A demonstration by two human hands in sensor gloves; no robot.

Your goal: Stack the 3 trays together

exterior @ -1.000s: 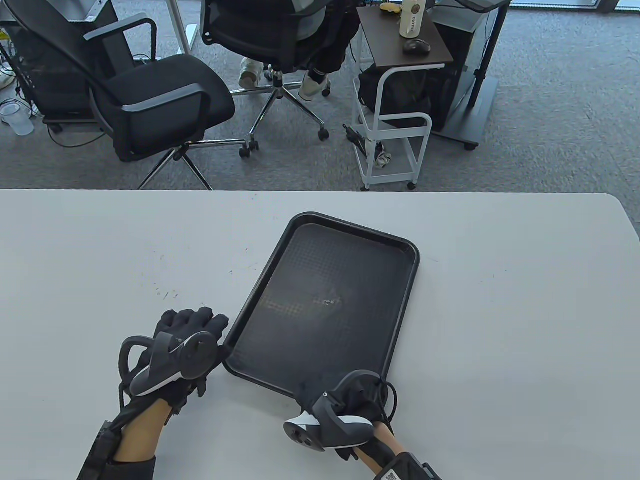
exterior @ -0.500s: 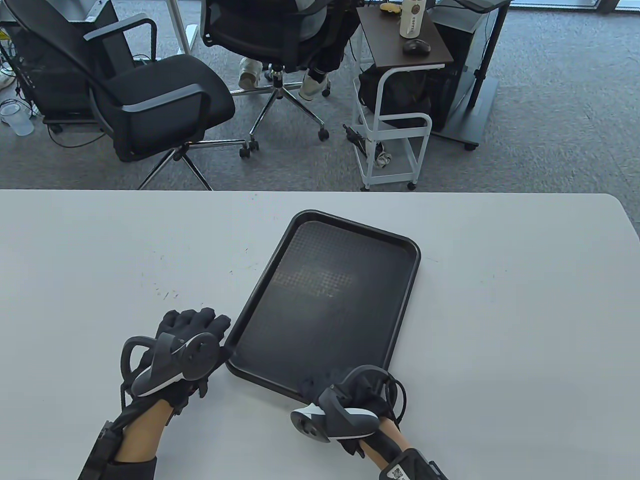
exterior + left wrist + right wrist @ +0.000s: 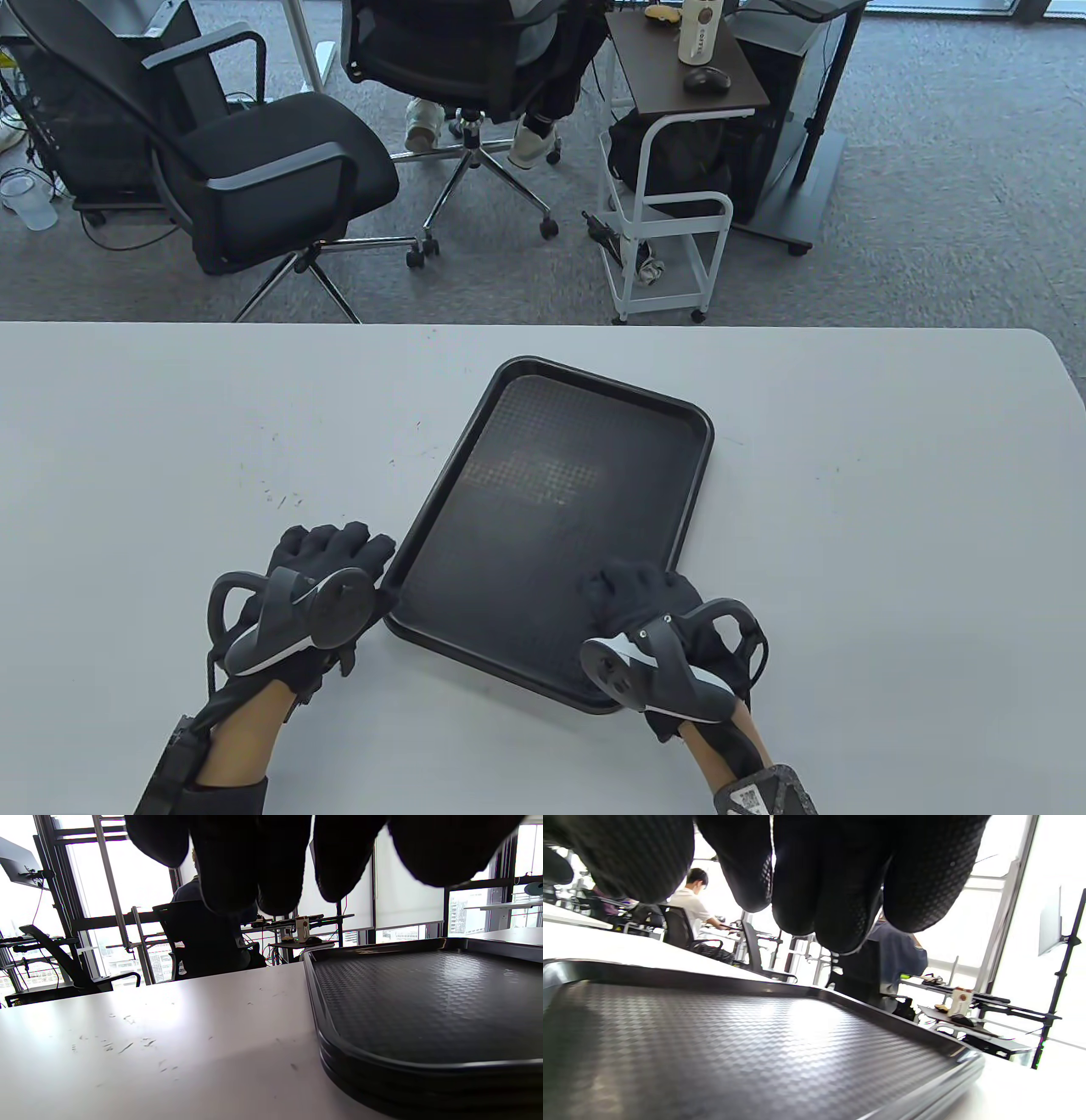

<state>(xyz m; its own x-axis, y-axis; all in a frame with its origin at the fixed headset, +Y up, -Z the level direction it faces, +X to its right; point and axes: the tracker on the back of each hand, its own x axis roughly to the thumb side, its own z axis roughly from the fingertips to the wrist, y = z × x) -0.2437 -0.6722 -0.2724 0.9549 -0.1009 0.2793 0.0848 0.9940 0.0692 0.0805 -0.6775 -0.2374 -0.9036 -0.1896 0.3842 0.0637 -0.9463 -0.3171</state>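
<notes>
A stack of black trays (image 3: 551,509) lies slanted on the white table (image 3: 848,509), nested one in another. Their layered rims show in the left wrist view (image 3: 382,1077). My left hand (image 3: 335,548) rests on the table against the stack's near left corner; its fingers (image 3: 237,866) hang free and hold nothing. My right hand (image 3: 632,590) is over the near right corner of the top tray (image 3: 734,1043). Its fingers (image 3: 835,878) are curled just above the tray's textured floor and grip nothing.
Beyond the table's far edge stand office chairs (image 3: 254,161) and a small white cart (image 3: 670,221) on the carpet. Small scratch marks (image 3: 280,497) dot the table left of the trays.
My right hand left the stack's near edge and moved right and forward, over the near right corner. The top tray settled slightly. My left hand has hardly moved.
</notes>
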